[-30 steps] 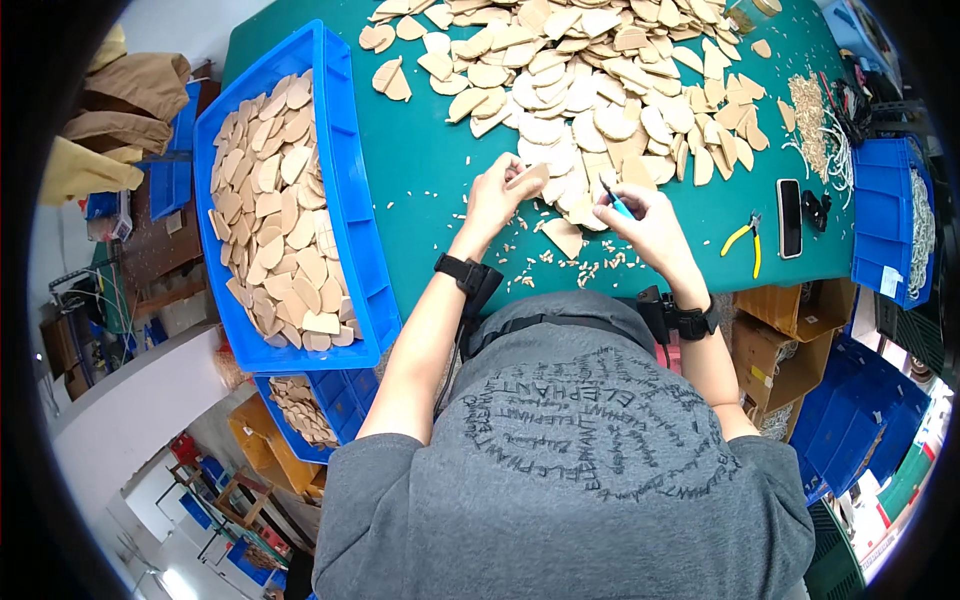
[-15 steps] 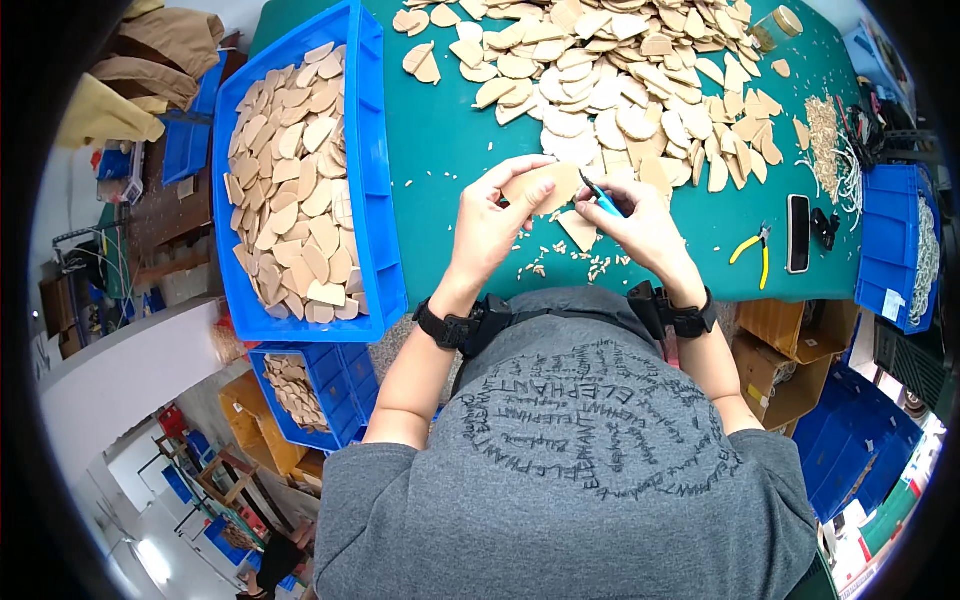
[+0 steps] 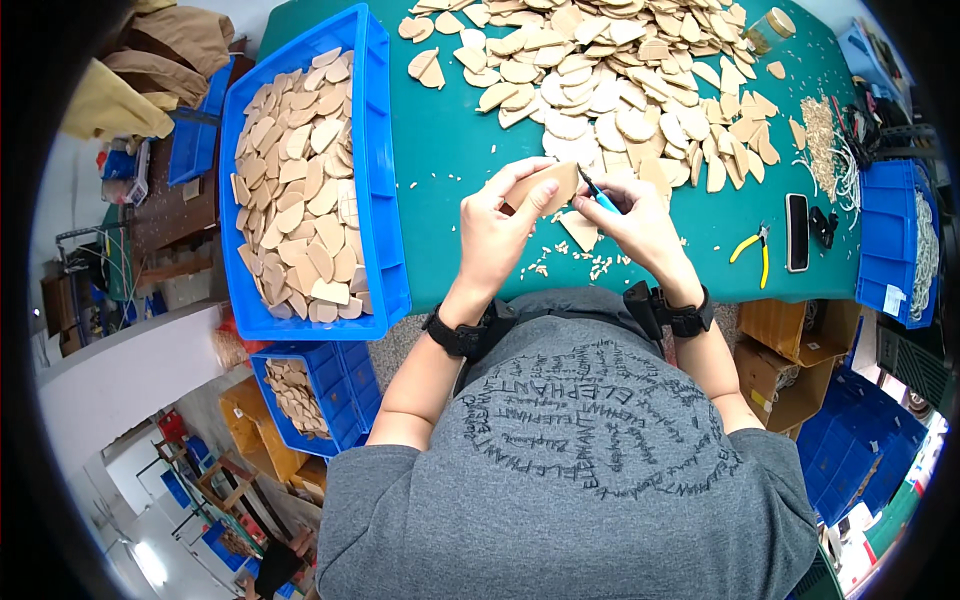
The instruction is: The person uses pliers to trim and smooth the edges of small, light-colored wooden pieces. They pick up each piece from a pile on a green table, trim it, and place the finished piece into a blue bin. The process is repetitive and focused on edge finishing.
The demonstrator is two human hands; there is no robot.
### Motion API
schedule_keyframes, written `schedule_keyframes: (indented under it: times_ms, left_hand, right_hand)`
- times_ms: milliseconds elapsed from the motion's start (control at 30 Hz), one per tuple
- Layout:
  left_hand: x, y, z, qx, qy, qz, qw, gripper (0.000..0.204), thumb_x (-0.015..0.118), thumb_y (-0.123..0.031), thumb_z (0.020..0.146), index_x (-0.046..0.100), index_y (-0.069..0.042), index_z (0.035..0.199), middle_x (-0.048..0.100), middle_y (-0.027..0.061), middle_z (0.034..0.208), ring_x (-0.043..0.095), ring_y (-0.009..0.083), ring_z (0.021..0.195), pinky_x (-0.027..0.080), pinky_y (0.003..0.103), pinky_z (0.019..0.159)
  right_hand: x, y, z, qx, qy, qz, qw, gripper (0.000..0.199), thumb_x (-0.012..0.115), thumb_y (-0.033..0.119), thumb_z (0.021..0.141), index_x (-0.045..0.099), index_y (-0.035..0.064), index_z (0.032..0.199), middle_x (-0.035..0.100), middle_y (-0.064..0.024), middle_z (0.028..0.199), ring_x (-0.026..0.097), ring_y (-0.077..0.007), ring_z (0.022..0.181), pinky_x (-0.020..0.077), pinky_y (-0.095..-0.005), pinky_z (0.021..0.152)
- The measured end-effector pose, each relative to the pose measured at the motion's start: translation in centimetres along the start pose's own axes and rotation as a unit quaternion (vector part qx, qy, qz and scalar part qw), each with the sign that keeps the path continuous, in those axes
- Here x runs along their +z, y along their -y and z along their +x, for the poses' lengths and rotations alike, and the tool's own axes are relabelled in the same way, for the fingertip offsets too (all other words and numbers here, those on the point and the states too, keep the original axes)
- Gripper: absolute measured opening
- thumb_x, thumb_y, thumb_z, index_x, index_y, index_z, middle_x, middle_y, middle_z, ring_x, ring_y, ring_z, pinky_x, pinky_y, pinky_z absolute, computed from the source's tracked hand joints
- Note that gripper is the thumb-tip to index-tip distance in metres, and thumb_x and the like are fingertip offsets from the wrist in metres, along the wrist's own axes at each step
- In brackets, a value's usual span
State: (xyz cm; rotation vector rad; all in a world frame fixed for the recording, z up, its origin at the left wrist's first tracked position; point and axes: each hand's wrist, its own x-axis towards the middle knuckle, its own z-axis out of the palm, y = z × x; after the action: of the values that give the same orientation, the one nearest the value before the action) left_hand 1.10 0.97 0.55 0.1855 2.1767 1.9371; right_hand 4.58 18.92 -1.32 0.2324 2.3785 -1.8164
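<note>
My left hand (image 3: 497,222) grips a flat tan piece with a rounded edge (image 3: 562,186), thumb on its face and fingers behind. My right hand (image 3: 640,222) is closed around a blue-handled hand tool (image 3: 605,200) with a narrow dark tip. That tip is at the right edge of the piece, and whether it touches is too small to tell. Under the hands, another tan piece (image 3: 578,231) lies flat on the green table (image 3: 440,240), beside small tan scraps (image 3: 598,266). Beyond the hands spreads a large heap of similar pieces (image 3: 620,95).
On the left stands a blue crate (image 3: 383,200) full of tan pieces, with a smaller blue crate (image 3: 345,395) below. To the right lie yellow-handled pliers (image 3: 764,262), a phone (image 3: 797,233), a shavings pile (image 3: 820,150) and a blue bin (image 3: 888,240). A jar (image 3: 770,30) is at the back.
The tan piece in my left hand has tilted, its right end now raised a little. My right hand and the tool stay nearly in place. The whole view has shifted slightly.
</note>
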Motion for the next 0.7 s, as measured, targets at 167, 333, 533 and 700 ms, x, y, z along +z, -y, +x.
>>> schedule_keyframes:
  times_ms: [167, 333, 533, 700]
  left_hand:
    - [-0.1, -0.1, -0.1, 0.013, -0.006, 0.025, 1.0, 0.026, 0.069, -0.017, 0.086, 0.067, -0.005, 0.109, 0.067, 0.0023, 0.096, 0.054, 0.0023, 0.065, 0.042, 0.017, 0.051]
    - [-0.1, 0.0, -0.1, 0.006, -0.004, 0.012, 1.0, 0.025, 0.069, -0.017, 0.086, 0.067, -0.005, 0.108, 0.067, 0.0025, 0.096, 0.055, 0.0025, 0.066, 0.042, 0.017, 0.051]
    - [-0.6, 0.4, -0.1, -0.007, -0.012, -0.017, 1.0, 0.023, 0.068, -0.016, 0.086, 0.067, -0.005, 0.107, 0.067, 0.0016, 0.091, 0.054, 0.0028, 0.063, 0.042, 0.017, 0.049]
    - [-6.3, 0.6, 0.7, 0.043, -0.168, 0.03, 0.984, 0.028, 0.065, -0.019, 0.089, 0.064, -0.002, 0.111, 0.062, 0.0056, 0.105, 0.057, 0.0094, 0.082, 0.046, 0.023, 0.062]
  right_hand:
    - [-0.2, 0.2, 0.0, 0.017, 0.018, -0.024, 0.999, 0.035, 0.069, 0.031, 0.082, 0.067, 0.0007, 0.1, 0.066, -0.0048, 0.076, 0.056, -0.0065, 0.068, 0.0468, -0.0236, 0.064]
    - [0.3, 0.1, -0.1, 0.008, 0.005, 0.029, 1.0, 0.032, 0.07, 0.026, 0.082, 0.067, -0.001, 0.099, 0.065, -0.0026, 0.073, 0.054, -0.0052, 0.067, 0.0453, -0.0224, 0.061]
    - [0.7, -0.5, 0.3, 0.021, -0.002, 0.042, 0.999, 0.028, 0.07, 0.022, 0.083, 0.067, -0.0018, 0.097, 0.062, -0.0001, 0.069, 0.049, -0.0033, 0.061, 0.0408, -0.0199, 0.056]
    - [-1.3, -0.2, 0.7, 0.072, -0.024, 0.09, 0.993, 0.022, 0.071, 0.018, 0.082, 0.067, -0.0007, 0.093, 0.061, 0.0027, 0.071, 0.049, -0.0017, 0.063, 0.0371, -0.0179, 0.055]
